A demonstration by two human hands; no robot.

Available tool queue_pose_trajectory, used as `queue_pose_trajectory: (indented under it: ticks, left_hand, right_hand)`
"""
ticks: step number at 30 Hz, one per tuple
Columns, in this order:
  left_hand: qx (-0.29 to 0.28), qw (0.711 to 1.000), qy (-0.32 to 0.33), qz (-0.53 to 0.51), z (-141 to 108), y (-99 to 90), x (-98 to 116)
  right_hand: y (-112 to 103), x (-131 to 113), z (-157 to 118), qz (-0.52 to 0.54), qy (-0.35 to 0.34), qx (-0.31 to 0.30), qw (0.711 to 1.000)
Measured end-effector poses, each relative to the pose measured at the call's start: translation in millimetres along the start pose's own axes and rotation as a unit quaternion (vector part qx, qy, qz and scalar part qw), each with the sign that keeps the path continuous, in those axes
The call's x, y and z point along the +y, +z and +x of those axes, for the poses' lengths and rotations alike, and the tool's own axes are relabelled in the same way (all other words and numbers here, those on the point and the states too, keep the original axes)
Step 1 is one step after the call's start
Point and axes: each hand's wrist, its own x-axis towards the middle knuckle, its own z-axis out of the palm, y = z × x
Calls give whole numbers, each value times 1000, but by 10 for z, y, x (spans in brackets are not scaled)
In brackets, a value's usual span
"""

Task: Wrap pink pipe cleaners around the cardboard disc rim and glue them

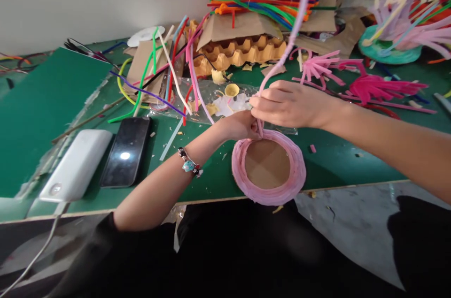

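A round base (298, 180), its rim wound with light pink pipe cleaner around a brown cardboard centre (268, 163), rests at the table's front edge. My left hand (243, 125) is closed at the far side of the ring, pinching the pink pipe cleaner where it meets the rim. Just above it, my right hand (282, 104) is closed around the same pink pipe cleaner (294, 35), whose long free end rises toward the top of the view. The fingertips of both hands are partly hidden.
A phone (126, 152) and a white power bank (77, 164) with a cable lie at left. Behind are loose pipe cleaners, an egg carton (243, 51) and a coloured bundle (260, 0). Pink pipe-cleaner tufts (380, 87) and a teal-based decoration (391, 47) are at right.
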Motion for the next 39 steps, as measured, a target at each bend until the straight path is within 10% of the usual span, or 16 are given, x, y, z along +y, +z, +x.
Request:
queue_pose_trajectory:
  ticks: [19, 30, 39]
  left_hand:
    - [114, 985, -112, 72, -292, 116, 161]
    - [98, 995, -8, -35, -237, 109, 3]
    - [63, 995, 17, -75, -230, 57, -14]
  right_hand:
    - [231, 26, 28, 80, 180, 36, 980]
    - [271, 80, 134, 59, 70, 39, 995]
    - [-24, 156, -323, 64, 278, 271, 919]
